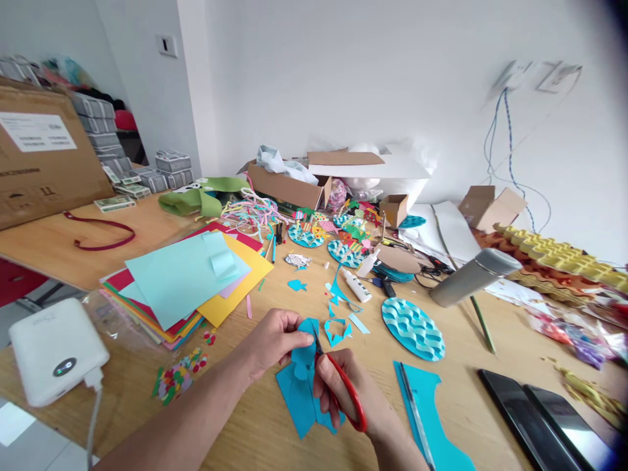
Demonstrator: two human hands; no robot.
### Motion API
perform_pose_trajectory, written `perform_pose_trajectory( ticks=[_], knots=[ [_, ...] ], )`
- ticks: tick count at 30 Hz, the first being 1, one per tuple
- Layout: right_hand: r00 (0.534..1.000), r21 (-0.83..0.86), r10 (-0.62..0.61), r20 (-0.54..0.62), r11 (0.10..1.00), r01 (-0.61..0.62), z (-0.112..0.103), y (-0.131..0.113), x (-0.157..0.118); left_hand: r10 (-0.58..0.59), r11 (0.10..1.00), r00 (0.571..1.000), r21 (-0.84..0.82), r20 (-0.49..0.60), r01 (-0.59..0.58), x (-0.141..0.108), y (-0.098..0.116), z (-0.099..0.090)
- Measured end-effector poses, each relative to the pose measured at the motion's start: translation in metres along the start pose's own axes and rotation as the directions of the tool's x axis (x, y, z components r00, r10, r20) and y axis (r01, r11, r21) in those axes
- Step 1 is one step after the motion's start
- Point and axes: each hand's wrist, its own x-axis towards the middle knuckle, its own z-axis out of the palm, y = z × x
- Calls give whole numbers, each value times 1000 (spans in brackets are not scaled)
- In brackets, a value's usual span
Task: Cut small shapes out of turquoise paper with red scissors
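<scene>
My left hand (282, 337) pinches a piece of blue paper (303, 356) between thumb and fingers. My right hand (343, 386) is wrapped round red-handled scissors (357, 409), whose blades meet the paper's right edge. Below the hands lie more blue paper scraps (297, 396) on the wooden table. Just beyond them are a cut-out blue paper ring (337, 331), a small blue paper fish (297, 285) and a white glue bottle (356, 286). To the right rests an oval blue piece with pale wavy strips (413, 328).
Coloured paper sheets (181, 275) are stacked at left, near a white power bank (59, 353) with a cable. A grey bottle (473, 278) leans at right, above two dark phones (544, 418). A larger blue sheet (436, 418) carries a pen. Boxes (289, 186) line the wall.
</scene>
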Motion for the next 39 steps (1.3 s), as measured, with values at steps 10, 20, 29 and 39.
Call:
perform_pose_trajectory(
  ticks=[10,20,29,39],
  knots=[
    [1000,6,-3,5,1000,3,-2,0,-1,7,1000,1000,-2,-13,-7,-1,0,-1],
    [999,18,-35,10,999,35,-1,5,1,-15,1000,1000,0,-22,15,-2,4,1],
    [1000,-5,-7,0,1000,7,-2,3,0,-26,1000,999,-3,-22,26,-1,2,0],
    [1000,11,-17,-2,1000,17,-3,2,1,5,1000,1000,2,-30,-5,-1,0,0]
  ],
)
